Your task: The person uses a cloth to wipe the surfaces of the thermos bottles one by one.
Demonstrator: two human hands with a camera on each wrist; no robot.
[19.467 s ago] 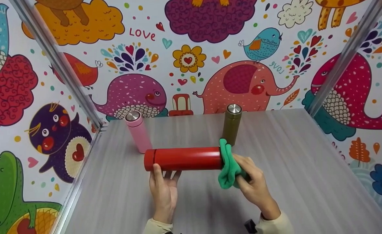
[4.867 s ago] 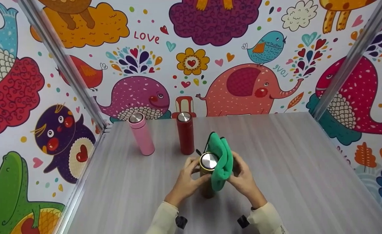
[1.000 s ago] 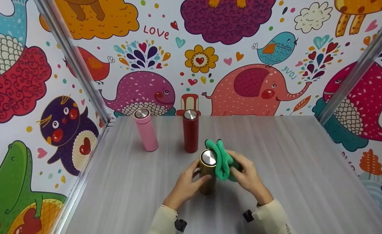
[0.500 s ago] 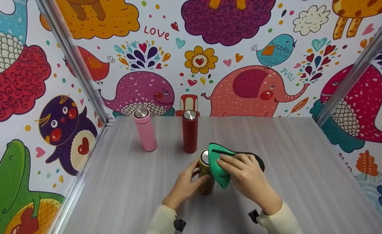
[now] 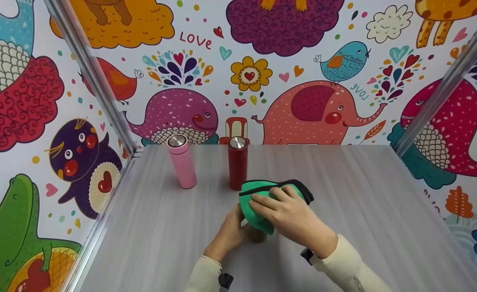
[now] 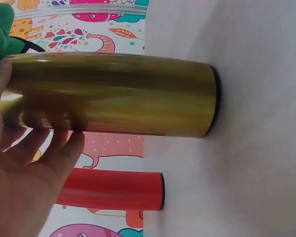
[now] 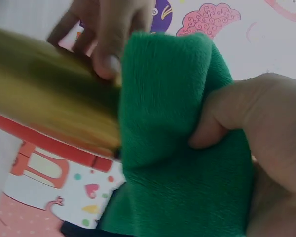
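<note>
My left hand (image 5: pixel 228 235) grips an olive-gold thermos flask (image 6: pixel 128 94) around its side, thumb on one side and fingers on the other. The flask stands upright, its dark-rimmed base low over the table. In my right hand (image 5: pixel 293 217) is a folded green cloth (image 5: pixel 256 211) with black edging, pinched between thumb and fingers. The cloth lies over the flask's top and hides the steel lid in the head view. In the right wrist view, the cloth (image 7: pixel 167 108) wraps the lid end of the flask (image 7: pixel 49 94).
Behind the hands stand a red flask (image 5: pixel 238 168) and, to its left, a pink flask (image 5: pixel 184 168), both upright with steel lids. The grey wood-grain table (image 5: pixel 149 227) meets cartoon-printed walls (image 5: pixel 238 40) at the back and sides, with metal posts (image 5: pixel 96 81) at the corners.
Earlier the red flask was held and wiped; it now stands at the back, and the olive-gold one is held. Over the last second the right hand brought the cloth from the flask's side over its lid.
</note>
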